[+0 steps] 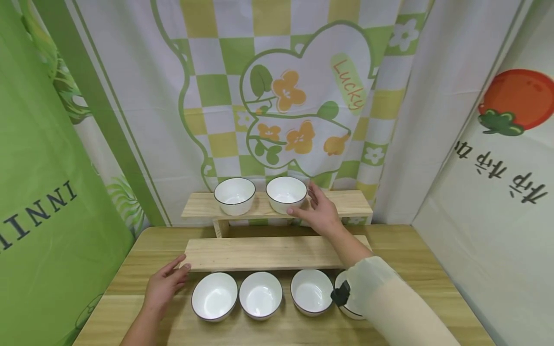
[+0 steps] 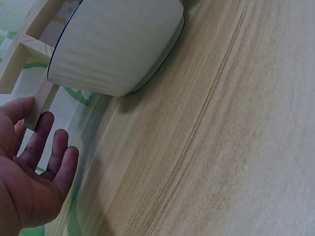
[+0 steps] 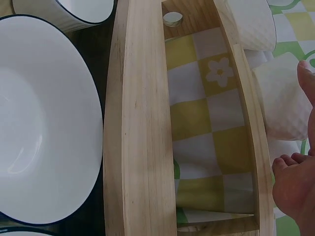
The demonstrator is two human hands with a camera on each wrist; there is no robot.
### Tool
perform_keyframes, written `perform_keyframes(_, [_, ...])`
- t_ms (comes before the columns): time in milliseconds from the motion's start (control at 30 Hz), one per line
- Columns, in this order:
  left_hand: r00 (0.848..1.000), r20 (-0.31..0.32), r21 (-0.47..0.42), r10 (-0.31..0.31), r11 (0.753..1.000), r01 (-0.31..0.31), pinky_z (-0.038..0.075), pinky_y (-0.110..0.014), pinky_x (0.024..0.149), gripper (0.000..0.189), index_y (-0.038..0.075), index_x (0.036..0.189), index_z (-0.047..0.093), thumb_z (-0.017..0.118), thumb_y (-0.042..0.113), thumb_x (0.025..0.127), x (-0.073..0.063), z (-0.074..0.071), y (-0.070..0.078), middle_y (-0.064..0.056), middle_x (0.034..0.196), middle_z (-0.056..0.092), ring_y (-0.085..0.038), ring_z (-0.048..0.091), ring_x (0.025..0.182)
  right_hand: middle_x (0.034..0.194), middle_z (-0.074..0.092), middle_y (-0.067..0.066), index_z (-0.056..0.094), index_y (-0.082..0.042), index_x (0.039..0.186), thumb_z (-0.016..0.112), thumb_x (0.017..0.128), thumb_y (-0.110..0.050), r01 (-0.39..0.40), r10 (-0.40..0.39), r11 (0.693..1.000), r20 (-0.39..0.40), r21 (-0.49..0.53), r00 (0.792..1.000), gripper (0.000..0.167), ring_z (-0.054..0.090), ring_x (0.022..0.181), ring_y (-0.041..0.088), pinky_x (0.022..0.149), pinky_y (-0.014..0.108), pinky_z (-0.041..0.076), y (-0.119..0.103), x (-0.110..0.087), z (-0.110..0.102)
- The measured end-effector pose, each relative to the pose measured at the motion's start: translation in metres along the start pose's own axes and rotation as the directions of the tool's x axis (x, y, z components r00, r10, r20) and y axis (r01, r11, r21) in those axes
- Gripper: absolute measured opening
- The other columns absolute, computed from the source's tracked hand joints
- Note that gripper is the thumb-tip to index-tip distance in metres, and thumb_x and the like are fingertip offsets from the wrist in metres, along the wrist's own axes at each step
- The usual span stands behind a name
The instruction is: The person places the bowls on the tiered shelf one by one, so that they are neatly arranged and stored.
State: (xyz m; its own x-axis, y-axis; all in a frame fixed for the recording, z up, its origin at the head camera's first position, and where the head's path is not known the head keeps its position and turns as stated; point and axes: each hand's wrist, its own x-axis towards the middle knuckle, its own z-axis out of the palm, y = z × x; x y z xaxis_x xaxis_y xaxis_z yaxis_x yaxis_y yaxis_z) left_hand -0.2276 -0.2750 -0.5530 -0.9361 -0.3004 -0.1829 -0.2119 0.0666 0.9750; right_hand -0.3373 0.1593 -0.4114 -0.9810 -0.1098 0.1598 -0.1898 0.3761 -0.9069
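Two white bowls with dark rims stand on the upper shelf, a left bowl (image 1: 235,197) and a right bowl (image 1: 286,194). My right hand (image 1: 319,210) is at the right bowl's right side, thumb near its front and a finger beside the rim. Whether it touches the bowl is unclear; the right wrist view shows only part of the hand (image 3: 298,182). My left hand (image 1: 164,283) pinches the left end of the lower wooden shelf board (image 1: 268,253). Its thumb and fingers lie at the board's end in the left wrist view, the other fingers (image 2: 61,142) loosely bent.
In front of the lower board stand several more white bowls in a row: a leftmost bowl (image 1: 214,297), a second bowl (image 1: 261,295), a third bowl (image 1: 311,292) and one partly hidden by my right sleeve (image 1: 385,293). Patterned curtains (image 1: 285,96) close in the wooden table (image 1: 143,259) behind and at both sides.
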Motion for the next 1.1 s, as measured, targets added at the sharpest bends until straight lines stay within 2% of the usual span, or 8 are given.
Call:
perform_keyframes(200, [1.0, -0.009, 0.001, 0.007, 1.0, -0.007, 0.06, -0.034, 0.089, 0.068, 0.009, 0.151, 0.055, 0.081, 0.033, 0.093, -0.001, 0.0, 0.001, 0.003, 0.099, 0.074, -0.018, 0.071, 0.094, 0.17, 0.025, 0.007, 0.016, -0.015, 0.167, 0.093, 0.078, -0.043, -0.024, 0.024, 0.999, -0.005, 0.023, 1.0, 0.121, 0.031, 0.153, 0.027, 0.122, 0.034, 0.031, 0.004, -0.005, -0.005])
perform_keyframes(433, [1.0, -0.007, 0.01, 0.01, 1.0, -0.009, 0.06, -0.035, 0.089, 0.068, 0.01, 0.151, 0.055, 0.081, 0.035, 0.093, -0.001, 0.0, 0.001, 0.003, 0.101, 0.074, -0.018, 0.071, 0.094, 0.171, 0.023, 0.005, 0.016, -0.015, 0.167, 0.093, 0.079, -0.038, -0.012, 0.013, 0.999, -0.013, 0.029, 1.0, 0.12, 0.029, 0.154, 0.026, 0.121, 0.033, 0.032, 0.007, -0.01, -0.011])
perform_keyframes(700, [1.0, -0.006, 0.021, 0.014, 1.0, -0.014, 0.059, -0.034, 0.089, 0.068, 0.01, 0.15, 0.055, 0.08, 0.037, 0.093, -0.001, 0.001, 0.003, 0.002, 0.103, 0.074, -0.02, 0.071, 0.097, 0.171, 0.024, 0.004, 0.018, -0.012, 0.167, 0.091, 0.082, -0.027, -0.005, 0.008, 0.994, -0.022, 0.113, 1.0, 0.113, 0.029, 0.154, 0.024, 0.122, 0.034, 0.03, 0.01, -0.021, -0.018])
perform_keyframes(933, [1.0, -0.014, 0.013, 0.01, 1.0, -0.01, 0.06, -0.035, 0.089, 0.069, 0.009, 0.15, 0.056, 0.082, 0.036, 0.091, -0.004, 0.002, 0.004, 0.002, 0.099, 0.073, -0.021, 0.071, 0.096, 0.171, 0.024, 0.003, 0.017, -0.014, 0.167, 0.091, 0.081, -0.039, 0.013, -0.011, 0.995, -0.026, 0.095, 1.0, 0.116, 0.029, 0.154, 0.027, 0.123, 0.037, 0.03, 0.018, -0.032, -0.027])
perform_keyframes(1100, [1.0, -0.016, 0.025, 0.005, 1.0, -0.005, 0.06, -0.035, 0.088, 0.07, 0.01, 0.15, 0.056, 0.082, 0.037, 0.091, -0.004, 0.002, 0.004, 0.002, 0.101, 0.073, -0.021, 0.071, 0.096, 0.17, 0.026, 0.002, 0.017, -0.015, 0.167, 0.091, 0.081, -0.038, 0.005, -0.001, 0.996, -0.044, 0.092, 0.999, 0.116, 0.03, 0.154, 0.024, 0.123, 0.036, 0.03, 0.024, -0.04, -0.036])
